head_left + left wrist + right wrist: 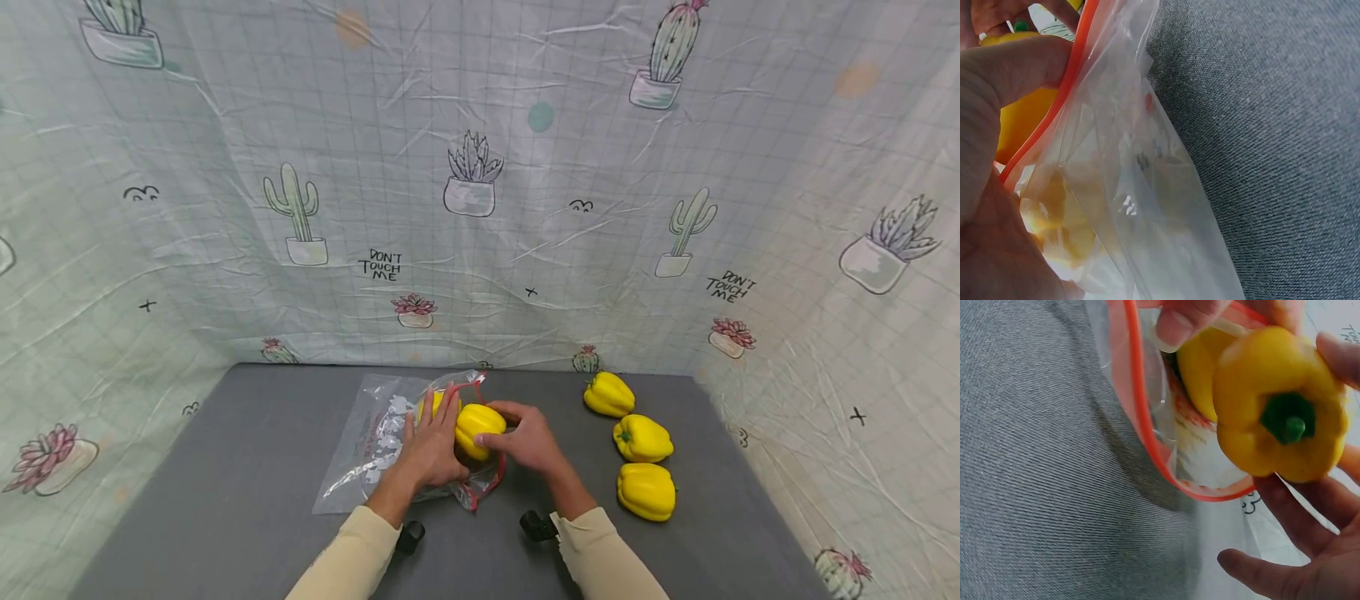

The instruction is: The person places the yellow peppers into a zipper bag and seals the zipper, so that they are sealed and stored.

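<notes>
The clear plastic bag [390,442] is thin, crinkled and glossy, with an orange-red zip rim around its mouth; it lies flat on the grey table [225,500] near the middle, its mouth turned toward the right edge. The yellow pepper [477,429] at that mouth is smooth, waxy and lobed, with a short green stem that shows plainly in the right wrist view; a second yellow pepper [1200,369] already sits inside the bag, just behind it.

The left hand [431,450] rests on top of the bag, and its thumb pinches the red rim, holding the mouth apart; the right hand [528,437] grasps the pepper with curled fingers, right at the opening, the two hands nearly touching on either side of it.

Three more yellow peppers lie in a row toward the right edge of the table: one [608,394] nearest the far edge, one [642,438] in the middle, one [646,490] nearest the person; all well apart from the bag. The table top is a finely woven grey cloth; behind and beside it hangs a creased pale sheet [480,167] printed with a grid, potted cacti and the words "DON'T TOUCH ME".
</notes>
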### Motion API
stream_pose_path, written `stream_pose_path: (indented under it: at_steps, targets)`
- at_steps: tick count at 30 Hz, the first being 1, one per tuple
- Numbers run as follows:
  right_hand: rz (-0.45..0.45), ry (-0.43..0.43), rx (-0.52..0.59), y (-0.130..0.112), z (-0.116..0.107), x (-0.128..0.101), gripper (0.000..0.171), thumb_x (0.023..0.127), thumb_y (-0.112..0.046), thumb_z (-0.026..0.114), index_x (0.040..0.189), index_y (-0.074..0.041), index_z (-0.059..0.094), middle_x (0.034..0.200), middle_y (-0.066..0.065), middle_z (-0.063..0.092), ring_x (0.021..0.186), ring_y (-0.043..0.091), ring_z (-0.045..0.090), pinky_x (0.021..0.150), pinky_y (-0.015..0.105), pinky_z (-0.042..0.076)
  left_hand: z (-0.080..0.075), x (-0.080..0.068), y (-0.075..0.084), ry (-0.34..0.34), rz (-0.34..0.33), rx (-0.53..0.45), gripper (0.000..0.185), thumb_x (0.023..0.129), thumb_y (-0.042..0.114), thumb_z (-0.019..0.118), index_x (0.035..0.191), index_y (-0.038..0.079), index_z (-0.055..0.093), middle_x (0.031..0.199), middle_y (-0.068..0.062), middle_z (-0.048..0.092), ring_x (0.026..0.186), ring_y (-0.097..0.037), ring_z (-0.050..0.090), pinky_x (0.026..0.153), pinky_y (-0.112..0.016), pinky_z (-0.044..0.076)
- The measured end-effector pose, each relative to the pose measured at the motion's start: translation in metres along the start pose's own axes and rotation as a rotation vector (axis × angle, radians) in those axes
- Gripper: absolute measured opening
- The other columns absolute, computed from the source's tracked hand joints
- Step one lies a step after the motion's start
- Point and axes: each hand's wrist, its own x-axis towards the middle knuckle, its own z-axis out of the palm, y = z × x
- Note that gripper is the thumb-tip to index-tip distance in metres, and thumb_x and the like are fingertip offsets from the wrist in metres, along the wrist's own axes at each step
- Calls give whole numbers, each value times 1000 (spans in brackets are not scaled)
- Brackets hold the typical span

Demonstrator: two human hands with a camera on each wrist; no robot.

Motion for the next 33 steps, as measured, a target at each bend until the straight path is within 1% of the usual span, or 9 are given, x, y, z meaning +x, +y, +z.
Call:
stream_pose_path:
  at_steps: [5, 8, 11, 16, 18, 22, 28, 30, 33]
  targets:
    - [70, 120, -32, 0, 9, 2, 58, 83, -34, 87, 133, -9, 70, 129, 9, 74, 110, 25, 68, 97, 45, 59, 0, 0, 1, 0, 2, -3, 128, 70, 30, 93, 168, 10, 13, 179, -4, 3, 165, -40, 0, 125, -75, 8]
    - [81, 182, -29, 1, 15, 4, 56, 83, -31, 87, 131, -8, 70, 128, 11, 74, 108, 26, 69, 97, 47, 59, 0, 1, 0, 0, 2, -4, 128, 70, 31, 93, 168, 10, 13, 179, -4, 3, 164, -41, 0, 124, -76, 8]
    - [82, 217, -26, 2, 20, 6, 56, 83, -29, 88, 130, -6, 70, 127, 14, 74, 106, 28, 69, 95, 47, 60, -1, 3, -1, 5, 2, -1, 128, 70, 31, 93, 168, 10, 14, 179, -4, 4, 164, -41, 0, 123, -77, 9]
    - [100, 245, -89, 7, 24, 5, 55, 84, -34, 87, 125, -4, 68, 123, 16, 73, 101, 27, 68, 88, 44, 61, -2, 4, 1, 0, 11, 14, 128, 69, 32, 93, 168, 10, 15, 179, -4, 5, 164, -42, -1, 123, -78, 9]
    - [115, 254, -120, 8, 26, 5, 54, 84, -37, 86, 123, -5, 67, 121, 15, 73, 98, 26, 68, 86, 43, 61, -2, 3, 2, -2, 15, 18, 128, 69, 32, 93, 168, 11, 15, 179, -4, 5, 164, -42, -1, 123, -78, 9]
    - [134, 278, -173, 7, 30, 8, 54, 85, -39, 85, 122, -5, 64, 119, 15, 73, 95, 25, 67, 84, 43, 60, 0, 3, 3, 15, 17, 23, 128, 67, 31, 94, 168, 10, 17, 179, -4, 7, 164, -43, 2, 122, -79, 10]
    - [177, 290, -261, 6, 36, 14, 60, 87, -48, 82, 120, -5, 56, 109, 13, 66, 88, 23, 59, 80, 38, 56, 3, 4, 4, 20, 6, 39, 129, 67, 31, 94, 168, 11, 17, 179, -4, 7, 164, -42, 1, 122, -79, 8]
    - [176, 282, -261, 5, 36, 14, 61, 87, -49, 82, 118, -5, 55, 106, 13, 63, 87, 22, 57, 80, 37, 54, 3, 4, 4, 19, 5, 40, 129, 67, 31, 94, 168, 11, 17, 179, -3, 7, 164, -41, 0, 122, -79, 8]
    - [163, 245, -198, 6, 32, 14, 56, 86, -43, 84, 118, -5, 57, 109, 13, 65, 89, 22, 59, 81, 37, 55, 3, 5, 4, 23, 10, 44, 129, 67, 31, 94, 168, 12, 16, 179, -3, 7, 164, -41, 0, 122, -79, 9]
